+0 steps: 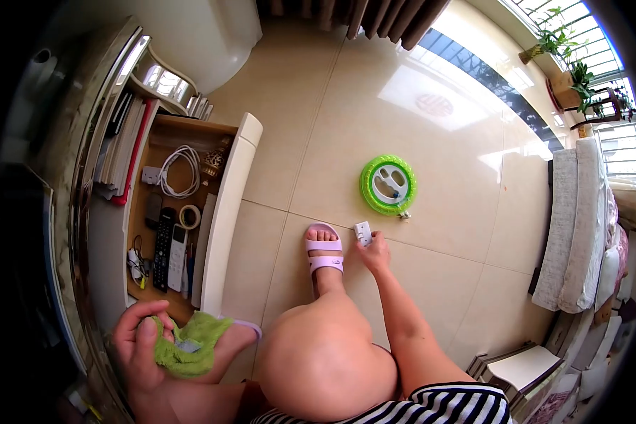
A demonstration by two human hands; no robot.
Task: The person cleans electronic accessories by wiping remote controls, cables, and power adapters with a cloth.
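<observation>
My left hand [143,346] is closed on a crumpled green cloth [199,346], near the front corner of an open drawer [239,177]. Over the floor, just right of the foot in a lilac sandal [324,247], my right hand [374,251] grips a small white block [363,234] that looks like a plug adapter. Beyond that hand a round green and grey reel [389,185] lies on the tiles. Inside the drawer are a coiled white cable [180,172], a black remote [164,247], a white remote [177,261] and a tape roll [189,217].
Books [126,141] stand behind the drawer on the left. A brown curtain [385,20] hangs at the top. Along the right are a grey cushioned seat [571,226] and potted plants [562,83]. Shiny tiles [445,205] cover the floor.
</observation>
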